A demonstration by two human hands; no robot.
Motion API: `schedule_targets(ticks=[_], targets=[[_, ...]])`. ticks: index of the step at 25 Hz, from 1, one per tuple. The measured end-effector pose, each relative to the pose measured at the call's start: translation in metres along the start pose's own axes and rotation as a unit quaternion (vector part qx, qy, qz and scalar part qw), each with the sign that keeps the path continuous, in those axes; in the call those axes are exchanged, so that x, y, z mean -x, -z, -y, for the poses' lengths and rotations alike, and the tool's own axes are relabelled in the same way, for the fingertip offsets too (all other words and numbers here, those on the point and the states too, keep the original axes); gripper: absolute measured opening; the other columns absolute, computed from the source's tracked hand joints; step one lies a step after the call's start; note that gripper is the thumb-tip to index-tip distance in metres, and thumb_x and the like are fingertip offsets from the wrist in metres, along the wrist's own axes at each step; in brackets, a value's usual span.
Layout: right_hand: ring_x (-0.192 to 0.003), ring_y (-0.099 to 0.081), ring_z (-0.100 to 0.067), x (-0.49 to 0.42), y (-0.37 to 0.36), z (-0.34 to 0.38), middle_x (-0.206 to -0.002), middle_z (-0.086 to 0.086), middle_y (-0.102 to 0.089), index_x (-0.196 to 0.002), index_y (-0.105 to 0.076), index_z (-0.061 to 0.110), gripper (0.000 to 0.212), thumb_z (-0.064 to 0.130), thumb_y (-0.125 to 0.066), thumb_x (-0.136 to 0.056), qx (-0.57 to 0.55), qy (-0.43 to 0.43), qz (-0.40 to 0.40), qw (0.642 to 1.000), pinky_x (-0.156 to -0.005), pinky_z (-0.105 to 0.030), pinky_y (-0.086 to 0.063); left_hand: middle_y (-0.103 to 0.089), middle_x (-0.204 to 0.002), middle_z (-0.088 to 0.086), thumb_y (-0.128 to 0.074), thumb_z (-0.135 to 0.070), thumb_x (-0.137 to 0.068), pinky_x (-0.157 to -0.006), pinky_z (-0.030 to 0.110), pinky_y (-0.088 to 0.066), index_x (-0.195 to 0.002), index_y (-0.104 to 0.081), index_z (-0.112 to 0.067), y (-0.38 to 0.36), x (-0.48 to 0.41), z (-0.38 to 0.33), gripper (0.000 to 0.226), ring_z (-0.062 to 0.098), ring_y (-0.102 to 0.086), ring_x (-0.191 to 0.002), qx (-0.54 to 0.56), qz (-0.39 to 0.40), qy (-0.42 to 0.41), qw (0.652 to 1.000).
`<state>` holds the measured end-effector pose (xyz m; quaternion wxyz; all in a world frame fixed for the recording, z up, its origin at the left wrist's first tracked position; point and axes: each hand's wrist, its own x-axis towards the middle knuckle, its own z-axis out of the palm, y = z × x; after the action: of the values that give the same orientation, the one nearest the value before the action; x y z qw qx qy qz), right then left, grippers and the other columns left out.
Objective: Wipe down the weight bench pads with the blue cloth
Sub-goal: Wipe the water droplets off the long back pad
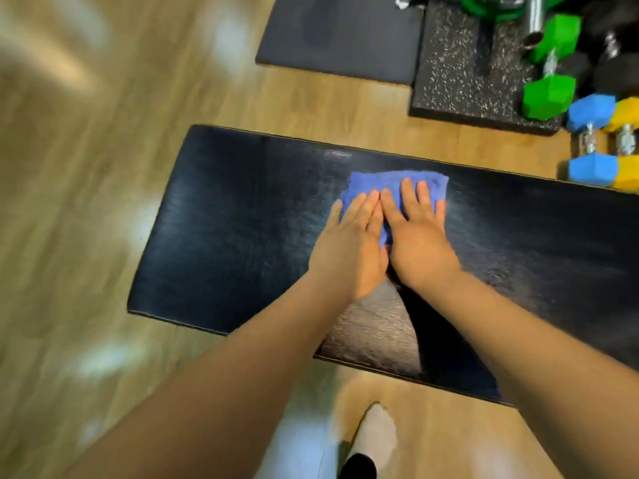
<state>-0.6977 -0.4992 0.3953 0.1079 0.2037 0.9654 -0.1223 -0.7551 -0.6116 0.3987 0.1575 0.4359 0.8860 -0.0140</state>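
A long black bench pad (242, 229) stretches across the middle of the view, its surface shiny with streaks. A folded blue cloth (383, 184) lies flat on the pad near its far edge. My left hand (349, 243) and my right hand (418, 236) lie side by side on the cloth, fingers straight and pressing it onto the pad. The near part of the cloth is hidden under both palms.
Wooden floor (86, 202) surrounds the bench. Beyond it lie a dark mat (339, 32) and a speckled rubber mat (460, 63) with green dumbbells (549, 74), blue dumbbells (591, 140) and yellow dumbbells (627, 146). My foot (373, 440) stands on the floor in front of the bench.
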Motion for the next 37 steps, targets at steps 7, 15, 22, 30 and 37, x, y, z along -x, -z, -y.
schedule_targets(ticks=[7, 15, 22, 30, 37], targets=[[-0.147, 0.009, -0.033, -0.104, -0.005, 0.155, -0.160, -0.015, 0.004, -0.152, -0.013, 0.020, 0.060, 0.025, -0.037, -0.097, -0.019, 0.012, 0.001, 1.000, -0.117, -0.051, 0.007, -0.006, -0.161, 0.006, -0.015, -0.036, -0.096, -0.118, 0.051, -0.006, -0.151, -0.007, -0.006, 0.021, -0.006, 0.173, 0.063, 0.018, -0.006, -0.148, -0.041, -0.018, 0.037, 0.998], [-0.147, 0.007, -0.030, -0.115, -0.026, 0.259, -0.160, -0.013, 0.000, -0.151, -0.018, 0.016, 0.059, 0.017, -0.037, -0.095, -0.054, 0.108, 0.004, 0.993, -0.119, -0.046, 0.007, -0.019, -0.158, 0.008, -0.033, -0.025, -0.097, -0.117, 0.042, -0.017, -0.150, -0.017, -0.008, 0.041, 0.035, 0.295, 0.058, 0.024, -0.022, -0.144, -0.072, 0.045, -0.010, 0.996], [-0.135, -0.041, -0.021, -0.027, 0.005, 0.220, -0.142, -0.003, -0.049, -0.140, -0.039, 0.024, 0.062, 0.056, -0.044, -0.087, -0.117, 0.176, 0.086, 0.974, -0.113, -0.038, -0.034, -0.069, -0.079, 0.013, -0.048, -0.017, -0.090, -0.064, 0.029, -0.044, -0.086, -0.067, -0.009, 0.064, 0.078, 0.285, 0.021, 0.024, -0.064, -0.074, 0.269, -0.009, -0.056, 0.961], [-0.102, -0.061, -0.021, -0.060, 0.072, 0.196, -0.119, 0.001, -0.062, -0.125, -0.050, 0.031, 0.048, 0.017, -0.057, -0.080, -0.274, -0.032, -0.004, 0.961, -0.090, -0.037, -0.052, -0.060, -0.085, -0.002, -0.046, -0.034, -0.098, -0.057, 0.025, -0.048, -0.101, -0.057, -0.020, 0.093, 0.067, 0.290, 0.017, 0.013, -0.058, -0.068, 0.506, -0.033, 0.156, 0.848], [-0.145, -0.008, -0.040, -0.029, -0.030, 0.252, -0.157, -0.021, -0.014, -0.149, -0.019, 0.003, 0.068, 0.026, -0.005, -0.087, 0.047, 0.116, 0.048, 0.991, -0.119, -0.047, -0.013, -0.026, -0.155, 0.017, -0.033, -0.021, -0.094, -0.116, 0.041, -0.019, -0.146, -0.027, -0.002, -0.001, 0.094, 0.271, 0.056, 0.030, -0.026, -0.143, 0.002, -0.035, -0.109, 0.993]])
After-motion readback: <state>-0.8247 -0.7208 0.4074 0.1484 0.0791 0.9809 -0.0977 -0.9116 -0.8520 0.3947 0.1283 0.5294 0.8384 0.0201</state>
